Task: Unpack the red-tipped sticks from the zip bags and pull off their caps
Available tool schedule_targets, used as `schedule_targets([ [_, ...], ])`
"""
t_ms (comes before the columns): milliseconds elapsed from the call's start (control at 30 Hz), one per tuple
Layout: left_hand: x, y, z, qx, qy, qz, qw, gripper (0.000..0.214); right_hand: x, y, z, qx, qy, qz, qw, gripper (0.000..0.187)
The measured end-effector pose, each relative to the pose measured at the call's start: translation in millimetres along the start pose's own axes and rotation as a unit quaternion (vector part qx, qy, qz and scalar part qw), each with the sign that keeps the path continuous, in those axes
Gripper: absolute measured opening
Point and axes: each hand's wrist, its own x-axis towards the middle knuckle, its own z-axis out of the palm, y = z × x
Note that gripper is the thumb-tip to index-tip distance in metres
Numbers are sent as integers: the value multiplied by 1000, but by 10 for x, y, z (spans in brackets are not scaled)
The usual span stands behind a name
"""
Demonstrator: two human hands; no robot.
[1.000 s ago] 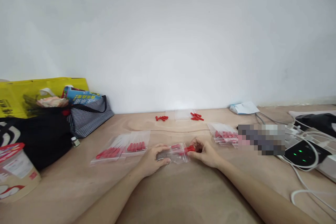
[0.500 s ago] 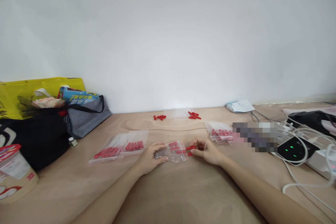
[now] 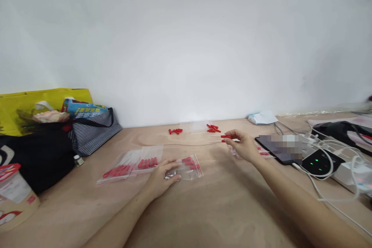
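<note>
My left hand (image 3: 163,176) lies on the table, its thumb and fingers closed around the near end of a clear zip bag (image 3: 186,171). Several red-handled pieces (image 3: 191,162) show inside that bag, near its red-striped opening. Raised over the table to the right, my right hand (image 3: 240,144) pinches slim red-handled tools (image 3: 226,138) whose thin pale shafts point left. Their exact kind and number cannot be made out. Beneath this hand, filled bags (image 3: 263,152) are partly hidden. Left of my left hand lie bags with red handles in a row (image 3: 147,162).
Loose red pieces lie in a left pile (image 3: 175,131) and a right pile (image 3: 213,128) near the wall, around flat clear bags (image 3: 196,127). A phone (image 3: 279,149), white cables (image 3: 331,162) and a power strip stand right; a striped bag (image 3: 95,131) and a tub (image 3: 17,197) left.
My right hand has drawn the red-handled tools away from the bag's opening, up and to the right. My left hand and the bag have shifted slightly left.
</note>
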Motion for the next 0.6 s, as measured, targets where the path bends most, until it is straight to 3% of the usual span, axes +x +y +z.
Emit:
schedule_targets([
  [67,-3,1,2,2,-1,0,1000,31,-47,82,90,-92,21,-79,992,18],
  [200,5,14,-2,-10,-11,-11,1000,31,-193,244,273,-208,-55,-185,959,22],
  [367,13,20,-10,-22,-18,-18,999,30,-310,315,369,-293,-158,-204,921,28],
  [600,23,10,-1,-17,-25,-8,1000,32,-368,297,361,-333,-198,-200,900,27],
])
